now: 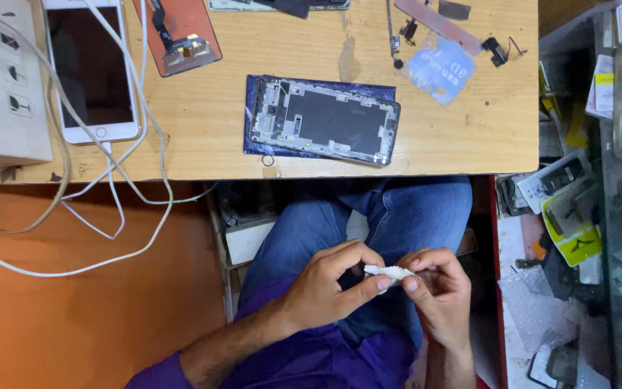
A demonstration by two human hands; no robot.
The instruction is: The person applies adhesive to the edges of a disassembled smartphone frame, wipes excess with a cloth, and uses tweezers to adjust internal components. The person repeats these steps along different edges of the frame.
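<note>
Overhead view from the head camera of a seated person at a wooden workbench (203, 122). Both hands meet over the lap, below the near edge of the bench, above blue jeans (404, 216) and a purple garment (325, 360). The left hand (325, 284) is curled, its thumb and forefinger closed on one end of a small white wad (390, 272), which looks like cotton or tissue; the right hand (437, 284) pinches the other end between thumb and fingertips, so the wad is held between the two hands, well apart from everything on the bench. On the benchtop, straight ahead of the hands, lies an opened phone frame (325, 119), inner side up, resting on a dark blue sheet (253, 148) whose edges show around it. To the left lies a white smartphone (91, 68) with a dark screen, crossed by white cables (120, 194) that trail over the bench edge and loop above the orange floor (73, 324). A pale box (1, 86) stands at the far left, partly over the edge. Behind the frame lies a reddish display panel (178, 32) with a flex connector; toward the right rear are a pale blue film piece (440, 68) and small dark parts (494, 50). At the right margin a cluttered glass-topped shelf (599, 202) holds assorted packets and spare parts, too small to identify.
</note>
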